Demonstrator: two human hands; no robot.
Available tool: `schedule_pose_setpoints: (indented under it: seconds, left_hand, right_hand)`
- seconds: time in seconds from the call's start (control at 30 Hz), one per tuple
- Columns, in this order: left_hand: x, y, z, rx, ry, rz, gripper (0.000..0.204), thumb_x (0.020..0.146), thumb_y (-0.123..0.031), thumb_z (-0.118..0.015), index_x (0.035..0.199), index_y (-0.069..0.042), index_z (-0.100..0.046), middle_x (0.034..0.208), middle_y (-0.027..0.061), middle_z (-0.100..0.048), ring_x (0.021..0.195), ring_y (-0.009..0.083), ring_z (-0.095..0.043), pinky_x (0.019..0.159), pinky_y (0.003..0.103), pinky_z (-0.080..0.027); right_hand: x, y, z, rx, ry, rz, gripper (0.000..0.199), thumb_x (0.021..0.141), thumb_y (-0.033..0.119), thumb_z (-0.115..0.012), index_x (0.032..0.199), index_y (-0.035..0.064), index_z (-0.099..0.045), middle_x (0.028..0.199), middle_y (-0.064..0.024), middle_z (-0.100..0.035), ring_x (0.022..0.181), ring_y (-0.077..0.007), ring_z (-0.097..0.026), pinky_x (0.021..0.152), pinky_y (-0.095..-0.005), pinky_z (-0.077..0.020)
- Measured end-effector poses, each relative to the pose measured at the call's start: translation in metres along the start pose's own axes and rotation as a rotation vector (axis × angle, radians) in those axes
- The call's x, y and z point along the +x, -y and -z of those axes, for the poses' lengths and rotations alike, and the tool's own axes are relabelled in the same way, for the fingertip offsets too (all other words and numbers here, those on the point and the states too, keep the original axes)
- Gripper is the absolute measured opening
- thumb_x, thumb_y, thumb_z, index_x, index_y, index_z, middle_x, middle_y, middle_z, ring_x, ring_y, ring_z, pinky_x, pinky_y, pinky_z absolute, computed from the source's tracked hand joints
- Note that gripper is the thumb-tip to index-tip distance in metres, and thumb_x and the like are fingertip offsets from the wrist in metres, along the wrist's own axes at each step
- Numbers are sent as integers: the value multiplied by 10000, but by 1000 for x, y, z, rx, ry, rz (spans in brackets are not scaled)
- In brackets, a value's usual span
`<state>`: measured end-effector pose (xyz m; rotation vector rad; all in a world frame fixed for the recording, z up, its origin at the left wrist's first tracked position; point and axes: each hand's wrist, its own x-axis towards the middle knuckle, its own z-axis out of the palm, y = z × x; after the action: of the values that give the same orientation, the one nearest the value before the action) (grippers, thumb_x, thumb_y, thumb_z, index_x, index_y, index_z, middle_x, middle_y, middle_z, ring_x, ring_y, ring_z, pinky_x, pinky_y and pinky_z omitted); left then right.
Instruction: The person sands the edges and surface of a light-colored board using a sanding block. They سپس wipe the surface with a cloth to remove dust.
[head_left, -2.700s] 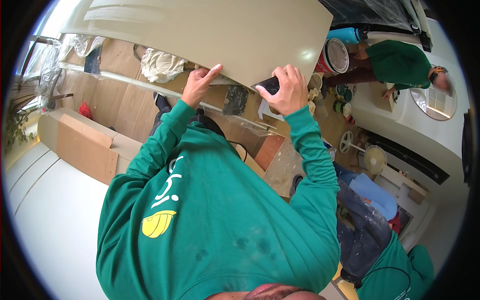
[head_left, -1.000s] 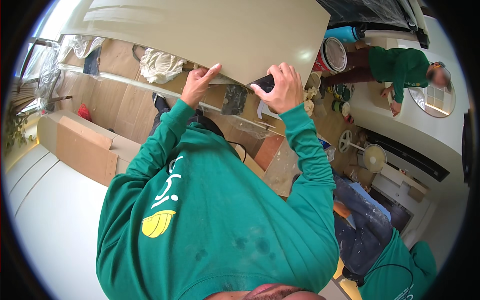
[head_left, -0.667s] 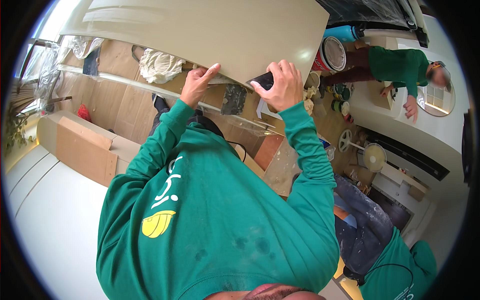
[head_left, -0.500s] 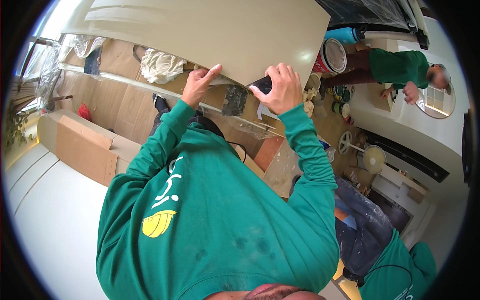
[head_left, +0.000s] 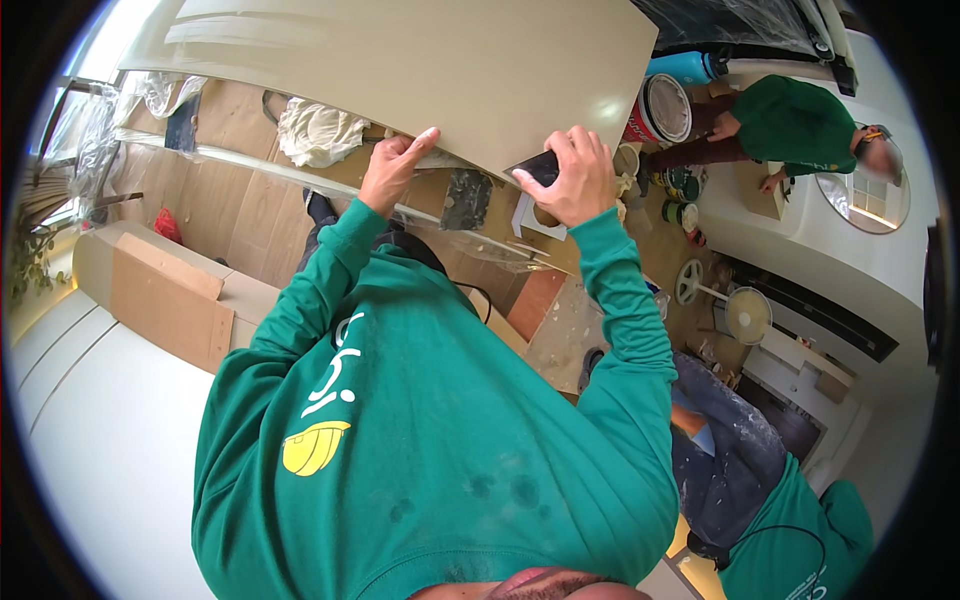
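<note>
A large beige panel [head_left: 430, 70] stretches across the top of the view. My left hand [head_left: 395, 170] rests against its lower edge with the fingers curled and the index finger pointing along the edge. My right hand [head_left: 570, 178] presses a small black block [head_left: 535, 168] against the panel's lower edge, fingers wrapped over it. Both green sleeves reach up from my torso.
Below lie cardboard sheets [head_left: 165, 300], a white rag [head_left: 315, 130] and plastic film on the floor. A paint bucket [head_left: 660, 108] and small cans stand at right near a person in green [head_left: 790, 120] by a white counter. Another person [head_left: 760, 480] crouches at lower right. A small fan [head_left: 745, 312] stands there.
My hands stay on the panel's edge, with the right hand shifting slightly. The person at the upper right has turned and moved along the counter.
</note>
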<state>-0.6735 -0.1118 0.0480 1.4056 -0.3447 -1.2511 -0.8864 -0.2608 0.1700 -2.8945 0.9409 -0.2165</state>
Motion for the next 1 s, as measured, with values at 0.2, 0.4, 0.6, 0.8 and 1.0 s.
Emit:
schedule_pose_setpoints:
  seconds: [0.2, 0.4, 0.6, 0.8, 1.0]
  left_hand:
    - [13, 20, 7, 24, -26, -6, 611, 937, -553, -732, 923, 58, -724, 772, -34, -575, 725, 64, -492, 625, 253, -409]
    - [6, 9, 7, 43, 34, 21, 534, 982, -488, -698, 1070, 39, -710, 944, 9, -654, 880, 90, -638, 801, 284, -571]
    - [-2, -2, 1, 31, 8, -4, 521, 979, -500, -699, 976, 21, -714, 851, -30, -604, 795, 59, -567, 710, 249, -499]
    - [-6, -10, 0, 42, -4, 3, 510, 972, -505, -708, 888, -2, -707, 769, -63, -542, 724, 43, -469, 615, 249, -390]
    - [3, 3, 4, 49, -10, 23, 505, 973, -498, -708, 915, 4, -712, 798, -47, -566, 761, 49, -525, 669, 243, -459]
  right_hand:
    - [-2, -2, 5, -11, -21, 34, 459, 682, 402, -887, 888, 97, -612, 917, -80, -549, 913, -304, -558, 805, -446, -449]
    - [-8, -6, 6, -18, 23, 18, 440, 696, 387, -879, 900, 105, -610, 934, -83, -543, 939, -302, -553, 813, -448, -435]
    - [-11, -9, 7, -26, 8, 11, 449, 693, 394, -880, 899, 105, -606, 930, -82, -545, 932, -303, -553, 813, -448, -438]
    - [-14, -12, 8, -37, 15, -7, 455, 687, 396, -881, 902, 104, -606, 934, -84, -550, 936, -303, -557, 821, -451, -441]
    - [-14, -10, 9, -18, 9, -16, 447, 680, 391, -881, 899, 110, -610, 935, -85, -555, 936, -304, -562, 820, -454, -443]
